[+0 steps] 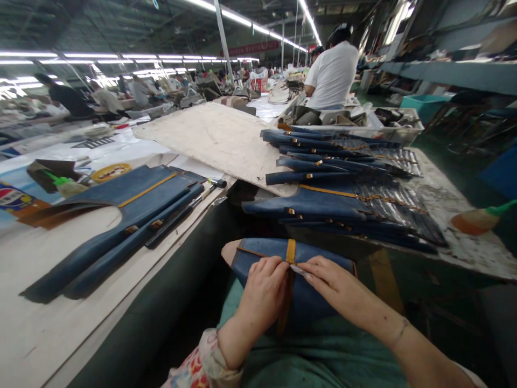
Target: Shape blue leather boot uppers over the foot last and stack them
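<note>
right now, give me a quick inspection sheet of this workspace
surface: white table on the left, stained bench on the right
job's things: blue leather piece on the lap, tan strap across it
clutter: left stack and right stack of blue pieces; green-capped bottle; yellow tin
grippers: left hand, grip curled on the blue leather piece beside the tan strap; right hand pinches a thin pale sliver, which is too small to identify
cables: nothing seen
surroundings: person in white shirt ahead, back turned; strip lights overhead
</note>
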Available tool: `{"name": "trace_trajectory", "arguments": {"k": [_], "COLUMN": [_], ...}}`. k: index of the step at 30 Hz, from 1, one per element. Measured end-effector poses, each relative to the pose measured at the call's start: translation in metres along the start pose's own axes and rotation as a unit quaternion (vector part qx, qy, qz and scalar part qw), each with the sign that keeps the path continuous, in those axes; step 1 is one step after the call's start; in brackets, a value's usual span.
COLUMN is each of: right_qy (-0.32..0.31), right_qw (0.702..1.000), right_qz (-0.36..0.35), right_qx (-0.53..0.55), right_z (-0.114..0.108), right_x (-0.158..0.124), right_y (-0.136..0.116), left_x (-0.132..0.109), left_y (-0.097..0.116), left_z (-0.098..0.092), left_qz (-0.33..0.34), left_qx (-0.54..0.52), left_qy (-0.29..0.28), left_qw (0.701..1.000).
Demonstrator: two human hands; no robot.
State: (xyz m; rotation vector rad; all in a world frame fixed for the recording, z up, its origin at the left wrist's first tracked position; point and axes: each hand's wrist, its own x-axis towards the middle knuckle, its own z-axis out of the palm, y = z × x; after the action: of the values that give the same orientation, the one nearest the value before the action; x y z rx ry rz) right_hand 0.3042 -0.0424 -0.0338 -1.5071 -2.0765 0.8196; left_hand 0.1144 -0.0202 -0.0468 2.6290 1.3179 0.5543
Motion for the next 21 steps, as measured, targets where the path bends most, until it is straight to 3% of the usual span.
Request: {"name": "trace_trajectory", "arguments": {"k": [7,13,21], "right_qy": [0.046,0.111,0.131], "right_qw": [0.991,0.956,0.926], "right_qz": [-0.009,-0.007,-0.065], "right_qx": [-0.128,-0.272,-0.349], "right_z": [0.018,0.040,0.031], "right_x": [-0.005,0.000,-0.007], "right_y": [-0.008,-0.007,0.006], "left_x": [-0.009,-0.007,-0.005], "left_y": [-0.014,-0.014,-0.012], "left_z": [0.010,0.010,-0.002], "left_qz": [0.062,0.063,0.062], "left_qx": [-0.007,-0.004,-0.009], "left_qy": [-0.034,-0.054,-0.058], "left_qw": [0.997,0.997,0.996]}}
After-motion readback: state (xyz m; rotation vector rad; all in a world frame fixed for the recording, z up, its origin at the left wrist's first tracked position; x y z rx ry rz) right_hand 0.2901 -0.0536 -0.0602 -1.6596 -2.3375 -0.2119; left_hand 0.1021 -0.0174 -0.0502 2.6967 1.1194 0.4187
